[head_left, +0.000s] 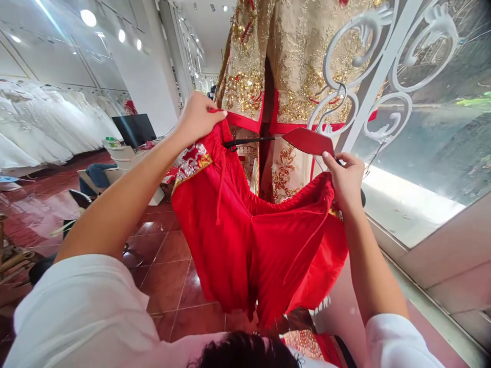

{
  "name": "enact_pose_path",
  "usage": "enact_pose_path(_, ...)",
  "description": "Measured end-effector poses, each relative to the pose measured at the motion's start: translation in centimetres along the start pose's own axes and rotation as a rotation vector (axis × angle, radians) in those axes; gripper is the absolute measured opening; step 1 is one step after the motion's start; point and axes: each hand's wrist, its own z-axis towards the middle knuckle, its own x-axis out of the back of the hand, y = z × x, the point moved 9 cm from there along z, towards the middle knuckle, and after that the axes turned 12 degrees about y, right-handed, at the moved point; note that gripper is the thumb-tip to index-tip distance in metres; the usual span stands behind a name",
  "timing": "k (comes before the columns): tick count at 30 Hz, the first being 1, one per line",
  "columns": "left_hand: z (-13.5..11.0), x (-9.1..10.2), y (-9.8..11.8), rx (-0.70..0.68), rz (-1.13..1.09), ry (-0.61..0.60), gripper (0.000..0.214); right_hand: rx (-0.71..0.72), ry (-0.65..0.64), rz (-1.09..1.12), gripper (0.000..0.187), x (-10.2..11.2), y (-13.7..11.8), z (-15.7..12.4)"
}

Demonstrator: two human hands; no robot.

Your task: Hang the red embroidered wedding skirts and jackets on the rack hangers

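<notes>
The left hand (203, 120) pinches one top side of the red skirt (218, 225); the right hand (347, 176) grips the other. It hangs stretched between them, below a black hanger bar (253, 140).

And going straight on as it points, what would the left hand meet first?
Likely the gold-beaded, red-trimmed garment ahead of the left hand, though the depth is unclear.

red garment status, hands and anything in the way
Left hand pinching red garment at waistband; right hand on hanger by waistband's other end. Red garment hanging spread between hands. Gold-embroidered clothes hanging just beyond.
</notes>
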Motion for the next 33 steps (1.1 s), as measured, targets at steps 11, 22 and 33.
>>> enact_pose_path(11,-11.8,-5.0,7.4,-0.191,0.47,-0.227,0.037,0.001,0.018,0.096,0.025,1.2,-0.8,0.2)
enact_pose_path(22,-7.9,-11.9,6.0,-0.352,0.405,-0.094,0.048,0.126,-0.051,-0.02,0.02,2.5,-1.2,0.7)
enact_pose_path(33,-6.6,-14.7,5.5,-0.516,0.197,-0.184,0.043,-0.15,-0.141,-0.078,0.039,13.3,-2.7,-6.7)
